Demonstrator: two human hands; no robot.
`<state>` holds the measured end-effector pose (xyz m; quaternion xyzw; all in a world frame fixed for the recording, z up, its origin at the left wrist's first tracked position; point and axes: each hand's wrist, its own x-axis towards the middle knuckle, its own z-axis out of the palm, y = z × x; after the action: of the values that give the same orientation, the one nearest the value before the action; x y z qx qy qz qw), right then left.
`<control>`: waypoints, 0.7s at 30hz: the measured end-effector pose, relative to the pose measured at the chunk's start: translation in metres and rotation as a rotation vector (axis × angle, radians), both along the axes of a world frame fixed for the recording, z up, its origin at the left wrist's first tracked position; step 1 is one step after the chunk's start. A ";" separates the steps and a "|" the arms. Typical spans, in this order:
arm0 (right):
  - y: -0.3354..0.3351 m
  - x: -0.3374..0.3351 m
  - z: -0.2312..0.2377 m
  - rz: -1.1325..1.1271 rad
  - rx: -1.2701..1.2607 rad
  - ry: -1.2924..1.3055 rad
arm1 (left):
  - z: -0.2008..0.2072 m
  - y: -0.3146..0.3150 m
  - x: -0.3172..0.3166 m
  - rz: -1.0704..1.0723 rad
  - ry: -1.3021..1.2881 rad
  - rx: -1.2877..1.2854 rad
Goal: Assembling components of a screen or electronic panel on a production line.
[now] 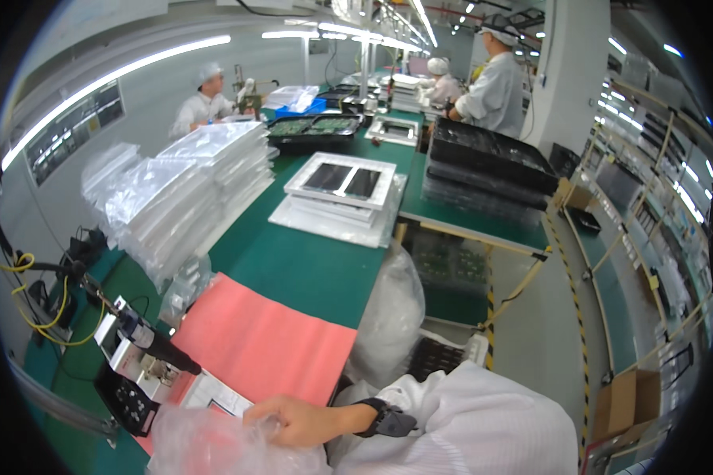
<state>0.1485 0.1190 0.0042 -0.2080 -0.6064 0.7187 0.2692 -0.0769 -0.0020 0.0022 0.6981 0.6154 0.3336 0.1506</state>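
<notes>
My right hand [289, 421], with a dark watch [392, 419] on its wrist, is near the lower edge, its fingers curled closed on a crumpled clear plastic bag [206, 445]. Beneath and beside the bag, part of a white frame-like panel [218, 393] shows on a pink foam mat [269, 328]. A black cylindrical tool like an electric screwdriver [158, 344] slants above the mat's left side, by a small metal and white fixture [139, 368]. My left hand is out of view.
Stacked bagged white panels [190, 182] stand at the left of the green bench [261, 261]. White frames with dark windows [341, 178] lie farther along. Black trays [491, 154] are piled at the right. Another large plastic bag [392, 309] hangs by the bench edge. Several people work beyond.
</notes>
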 end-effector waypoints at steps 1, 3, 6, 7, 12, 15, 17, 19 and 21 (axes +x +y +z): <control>-0.010 -0.007 0.005 -0.043 0.130 0.047 | 0.003 0.001 0.002 -0.010 0.019 0.000; -0.022 -0.019 -0.003 -0.081 0.238 0.112 | 0.007 0.003 0.004 -0.021 0.066 0.001; -0.016 -0.014 0.004 -0.291 0.663 0.255 | 0.008 0.006 0.001 0.025 0.135 0.020; -0.014 -0.003 0.020 -0.385 0.433 0.051 | 0.005 0.000 -0.009 0.114 0.139 0.009; -0.009 -0.007 0.029 -0.600 0.412 0.308 | -0.016 -0.002 -0.021 0.213 -0.026 0.080; -0.030 -0.015 0.018 -0.461 0.654 0.504 | -0.003 0.006 0.003 -0.074 -0.288 -0.133; -0.037 -0.010 0.012 -0.383 0.793 0.438 | 0.003 0.001 0.021 -0.240 -0.663 -0.276; -0.026 0.006 0.001 -0.209 0.708 0.263 | 0.009 0.002 0.046 -0.375 -1.030 -0.409; -0.016 0.031 -0.034 -0.272 0.452 0.388 | 0.013 0.005 0.058 -0.428 -1.249 -0.479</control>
<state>0.1799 0.1029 -0.0297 -0.0813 -0.6547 0.5497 0.5124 -0.0194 0.0027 0.0152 0.4294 0.3195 0.4904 0.6878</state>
